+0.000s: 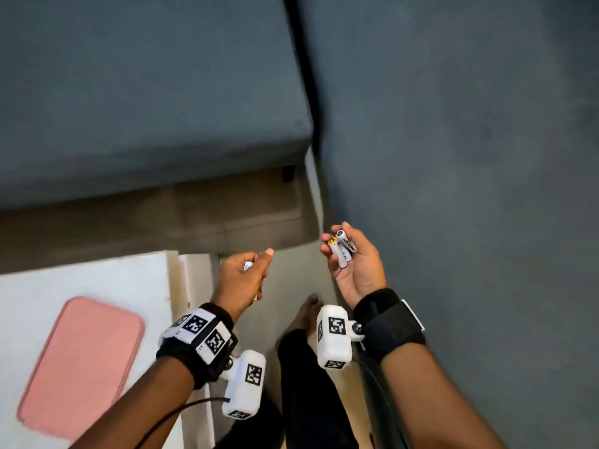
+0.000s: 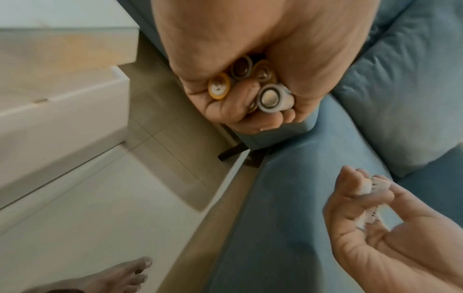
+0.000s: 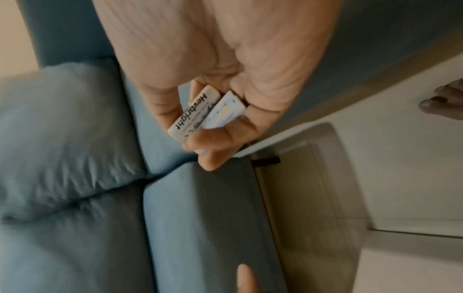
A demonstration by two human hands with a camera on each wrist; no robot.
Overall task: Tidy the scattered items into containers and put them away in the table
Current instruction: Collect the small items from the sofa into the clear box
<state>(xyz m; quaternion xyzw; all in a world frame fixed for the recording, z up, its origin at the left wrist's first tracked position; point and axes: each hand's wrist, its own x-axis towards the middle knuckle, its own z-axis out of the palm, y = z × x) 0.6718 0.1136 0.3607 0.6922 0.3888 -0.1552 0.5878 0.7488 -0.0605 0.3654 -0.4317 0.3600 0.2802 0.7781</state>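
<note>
My left hand (image 1: pixel 244 273) is closed in a fist round several batteries (image 1: pixel 248 265). Their round metal ends (image 2: pixel 250 85) stick out of the fist in the left wrist view. My right hand (image 1: pixel 351 264) is turned palm up, with its fingers curled round a few white batteries (image 1: pixel 342 251). One of them carries black lettering (image 3: pixel 192 117). Both hands hover over the floor gap between the white table (image 1: pixel 97 280) and the blue sofa (image 1: pixel 453 124). The two hands are apart, with the right one (image 2: pixel 375 208) further toward the sofa.
A pink flat case (image 1: pixel 81 367) lies on the white table at the lower left. Blue sofa cushions (image 1: pixel 146 92) fill the top and right. My bare foot (image 1: pixel 308 315) stands on the pale floor between the hands. A dark sofa leg (image 1: pixel 288 173) shows under the seat.
</note>
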